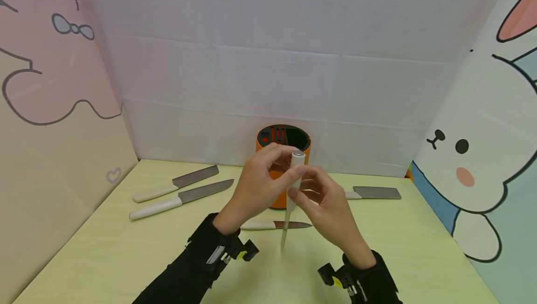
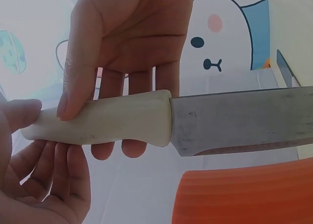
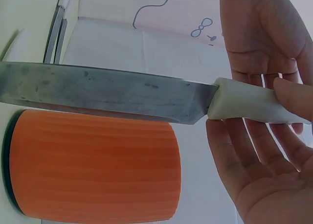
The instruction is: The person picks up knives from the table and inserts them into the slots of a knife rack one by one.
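Upright in front of me, a kitchen knife with a white handle (image 2: 122,119) and a broad steel blade (image 3: 112,89) hangs tip down. My left hand (image 1: 258,185) pinches the handle near its butt end between thumb and fingers. Lower on the handle, close to the blade, my right hand (image 1: 331,206) holds it with thumb and fingertips. Behind both hands stands an orange round knife block (image 3: 98,165) with a black slotted top (image 1: 265,137); the hands partly hide it. A small knife (image 1: 260,225) lies on the table behind the held blade.
On the left of the pale yellow table (image 1: 126,257) lie a cleaver (image 1: 196,176) and a long-bladed knife (image 1: 205,191), both with white handles. Another cleaver (image 1: 377,193) lies to the right. A white sheet (image 1: 272,75) rises behind, and printed panels (image 1: 474,122) flank the table.
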Motion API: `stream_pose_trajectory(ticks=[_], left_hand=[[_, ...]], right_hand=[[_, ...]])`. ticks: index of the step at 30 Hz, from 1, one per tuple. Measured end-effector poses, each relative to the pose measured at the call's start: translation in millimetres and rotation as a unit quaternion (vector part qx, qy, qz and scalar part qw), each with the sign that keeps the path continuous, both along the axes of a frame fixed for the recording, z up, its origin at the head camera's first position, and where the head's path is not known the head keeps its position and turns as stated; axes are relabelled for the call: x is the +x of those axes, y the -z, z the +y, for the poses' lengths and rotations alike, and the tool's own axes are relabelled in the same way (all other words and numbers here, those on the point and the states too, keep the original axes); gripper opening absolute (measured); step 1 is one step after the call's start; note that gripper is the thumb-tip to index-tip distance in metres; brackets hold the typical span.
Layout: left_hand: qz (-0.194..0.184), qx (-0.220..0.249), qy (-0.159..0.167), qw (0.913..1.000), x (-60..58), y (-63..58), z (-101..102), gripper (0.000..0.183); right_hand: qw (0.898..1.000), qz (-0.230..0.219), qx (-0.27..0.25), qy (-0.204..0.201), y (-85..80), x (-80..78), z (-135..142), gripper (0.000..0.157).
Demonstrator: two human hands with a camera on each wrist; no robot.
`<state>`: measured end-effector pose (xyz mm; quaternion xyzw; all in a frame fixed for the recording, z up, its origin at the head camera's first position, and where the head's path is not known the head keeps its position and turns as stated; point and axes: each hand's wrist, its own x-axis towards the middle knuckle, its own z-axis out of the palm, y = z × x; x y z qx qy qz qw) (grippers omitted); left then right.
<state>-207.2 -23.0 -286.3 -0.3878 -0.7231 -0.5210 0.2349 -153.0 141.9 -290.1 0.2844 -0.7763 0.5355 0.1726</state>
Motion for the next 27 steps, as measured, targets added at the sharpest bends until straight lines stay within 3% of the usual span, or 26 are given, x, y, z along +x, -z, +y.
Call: stream_pose_trajectory(ticks=[13, 21, 27], left_hand=[[0.018, 0.005, -0.010, 0.9998, -5.7, -13.3, 0, 0.026], [0.039, 0.006, -0.008, 0.9992, -14.2, -38.0, -4, 0.022], [0.044, 0.003, -0.017, 0.9989, -24.4, -57.5, -7, 0.023]], right_hand=[[1.000, 0.002, -0.013, -0.012, -0.2, -2.3, 5, 0.042], [1.000, 0.008, -0.004, -0.018, 15.3, -11.6, 19, 0.044], [0.999, 0.021, 0.044, 0.006, 11.1, -1.8, 29, 0.043]])
